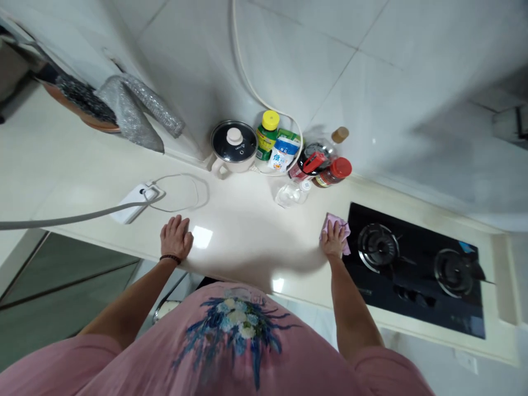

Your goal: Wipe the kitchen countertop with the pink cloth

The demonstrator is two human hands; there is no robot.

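My right hand presses a pink cloth onto the pale countertop, just left of the black gas hob. Parts of the cloth stick out around its fingers. My left hand rests on the counter near the front edge with nothing in it, its fingers loosely bent and slightly apart. A dark beaded bracelet circles that wrist. Closest to the left hand is a white power strip with a thin cable looped beside it.
Along the wall stand a lidded electric pot, a yellow-capped green bottle, a white-blue packet, a red-capped jar and a clear bottle. A white cable hangs down the wall. Bubble wrap lies at upper left.
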